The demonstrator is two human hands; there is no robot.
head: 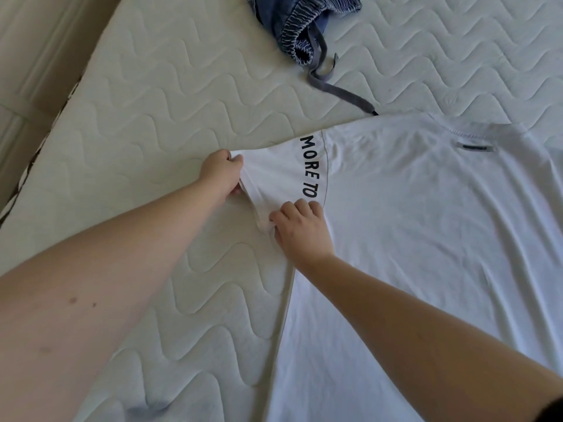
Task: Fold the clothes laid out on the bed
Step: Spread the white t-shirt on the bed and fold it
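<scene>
A white T-shirt (426, 239) lies spread flat on the quilted mattress (152, 102), collar toward the far right. Black letters reading "MORE TO" run along its left sleeve seam. My left hand (221, 173) grips the end of that sleeve, fingers curled round the hem. My right hand (300, 229) pinches the sleeve's lower edge near the armpit, where the cloth bunches. The sleeve is stretched between both hands.
Blue denim shorts (304, 28) with an elastic waistband and a grey drawstring (341, 92) lie crumpled at the far side of the mattress. The bed's left edge runs diagonally, with light floor (27, 71) beyond it.
</scene>
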